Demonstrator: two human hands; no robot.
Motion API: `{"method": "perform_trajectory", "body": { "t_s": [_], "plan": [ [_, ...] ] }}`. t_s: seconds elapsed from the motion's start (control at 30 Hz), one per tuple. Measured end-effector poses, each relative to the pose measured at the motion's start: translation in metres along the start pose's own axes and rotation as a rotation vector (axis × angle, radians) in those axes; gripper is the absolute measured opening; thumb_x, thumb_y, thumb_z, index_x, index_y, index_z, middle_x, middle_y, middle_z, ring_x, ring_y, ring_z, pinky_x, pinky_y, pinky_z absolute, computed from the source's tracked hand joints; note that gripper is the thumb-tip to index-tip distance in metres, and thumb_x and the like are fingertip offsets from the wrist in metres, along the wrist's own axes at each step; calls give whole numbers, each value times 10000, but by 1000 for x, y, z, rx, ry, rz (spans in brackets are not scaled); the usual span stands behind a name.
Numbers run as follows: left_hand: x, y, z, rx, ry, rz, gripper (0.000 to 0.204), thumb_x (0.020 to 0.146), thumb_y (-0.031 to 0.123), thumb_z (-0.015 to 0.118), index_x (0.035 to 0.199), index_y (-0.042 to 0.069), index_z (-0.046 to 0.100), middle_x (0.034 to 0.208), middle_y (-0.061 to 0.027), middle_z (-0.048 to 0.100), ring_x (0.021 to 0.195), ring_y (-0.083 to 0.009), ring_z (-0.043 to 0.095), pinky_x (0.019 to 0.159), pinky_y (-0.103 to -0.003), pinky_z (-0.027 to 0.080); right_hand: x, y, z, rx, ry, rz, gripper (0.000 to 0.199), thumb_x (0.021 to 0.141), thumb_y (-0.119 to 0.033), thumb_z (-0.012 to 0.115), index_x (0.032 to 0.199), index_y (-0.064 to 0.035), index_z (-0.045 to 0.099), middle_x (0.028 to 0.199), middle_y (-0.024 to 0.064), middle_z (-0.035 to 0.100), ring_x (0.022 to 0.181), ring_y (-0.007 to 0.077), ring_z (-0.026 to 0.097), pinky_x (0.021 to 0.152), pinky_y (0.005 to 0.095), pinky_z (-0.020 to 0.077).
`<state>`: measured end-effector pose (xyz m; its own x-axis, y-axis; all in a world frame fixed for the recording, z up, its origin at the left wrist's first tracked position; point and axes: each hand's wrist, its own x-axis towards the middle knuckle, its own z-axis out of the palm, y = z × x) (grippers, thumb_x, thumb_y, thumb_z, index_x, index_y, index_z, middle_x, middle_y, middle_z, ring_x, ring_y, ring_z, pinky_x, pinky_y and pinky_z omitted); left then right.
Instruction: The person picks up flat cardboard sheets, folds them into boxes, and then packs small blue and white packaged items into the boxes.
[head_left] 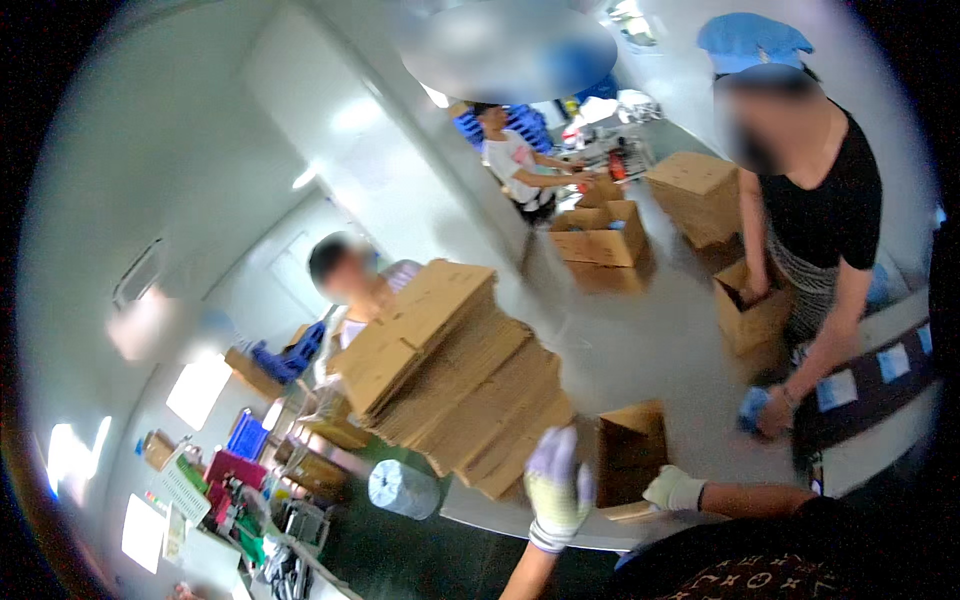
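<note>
1. Your left hand (556, 490), in a pale knit glove, is raised with fingers spread open, just in front of the lower end of a stack of flattened cardboard sheets (450, 370)
2. Your right hand (673, 489), also gloved, rests on the near rim of a small open brown carton (631, 452); I cannot tell whether its fingers are closed on the rim
3. The carton stands on the pale table (640, 350), its open mouth facing you
4. The stack's long axis slants from lower right to upper left, leaning away from you
5. To the right, another person in a black top reaches into a brown box (752, 318); white rectangular labels (838, 388) lie near them
6. Further back stand more brown cartons (600, 240)
</note>
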<state>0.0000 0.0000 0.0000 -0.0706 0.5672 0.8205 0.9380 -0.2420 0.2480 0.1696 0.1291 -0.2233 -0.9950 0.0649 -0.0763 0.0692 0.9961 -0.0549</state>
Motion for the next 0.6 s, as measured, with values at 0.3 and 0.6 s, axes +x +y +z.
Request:
{"method": "perform_trajectory", "body": {
  "t_s": [0.3, 0.6],
  "plan": [
    [-131, -41, 125, 83, -1188, 122, 448, 828, 429, 516, 1080, 64, 573, 985, -139, 622, 1031, -261, 548, 1082, -459, 147, -24, 23, 10, -15, 338, 32, 93, 656, -238, 545, 618, -154, 529, 540, 39, 534, 549, 233, 548, 572, 371, 378],
    [-163, -60, 147, 135, -986, 289, 127, 743, 248, 570, 689, 133, 579, 637, -60, 604, 632, -223, 607, 729, -385, 464, -46, 36, -273, 469, 1010, 26, 641, 670, -319, 744, 1175, -21, 486, 1126, 146, 555, 1025, 286, 540, 878, 400, 439]
  ]
}}
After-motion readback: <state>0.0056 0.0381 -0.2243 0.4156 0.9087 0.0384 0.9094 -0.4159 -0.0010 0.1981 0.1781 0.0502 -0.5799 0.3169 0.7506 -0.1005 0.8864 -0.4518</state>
